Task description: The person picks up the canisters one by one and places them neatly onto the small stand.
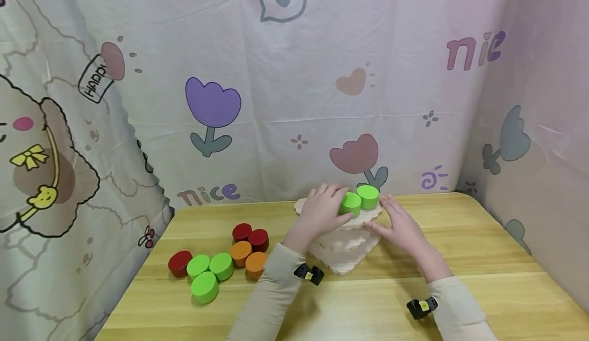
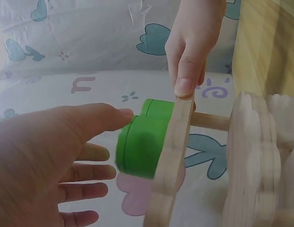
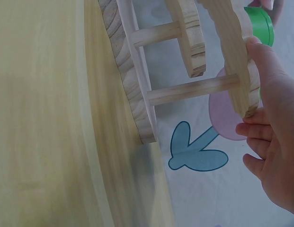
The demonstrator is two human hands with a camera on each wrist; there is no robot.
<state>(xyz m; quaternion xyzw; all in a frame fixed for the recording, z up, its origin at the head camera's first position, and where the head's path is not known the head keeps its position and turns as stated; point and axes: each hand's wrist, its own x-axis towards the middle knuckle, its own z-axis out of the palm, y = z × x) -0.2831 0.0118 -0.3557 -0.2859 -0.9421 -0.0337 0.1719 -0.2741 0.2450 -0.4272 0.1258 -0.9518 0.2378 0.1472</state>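
A tiered wooden stand with scalloped edges [image 1: 342, 259] stands toward the back of the table. Two green round blocks [image 1: 350, 205] sit side by side on its top tier [image 3: 234, 45]. My left hand [image 1: 319, 210] is beside the nearer green block, its fingers spread and fairly straight. In the left wrist view the thumb [image 2: 106, 116] reaches that block's edge, while the other fingertips stop just short of it. My right hand [image 1: 402, 226] pinches the rim of the top tier, thumb on the upper face and fingers at the underside.
To the left on the wooden table [image 1: 359, 310] lie several loose round blocks: red ones [image 1: 180, 264], green ones [image 1: 204, 287] and two orange ones [image 1: 241, 254]. A printed curtain [image 1: 285, 100] hangs along the table's back edge. Wooden posts [image 3: 194, 90] join the stand's tiers.
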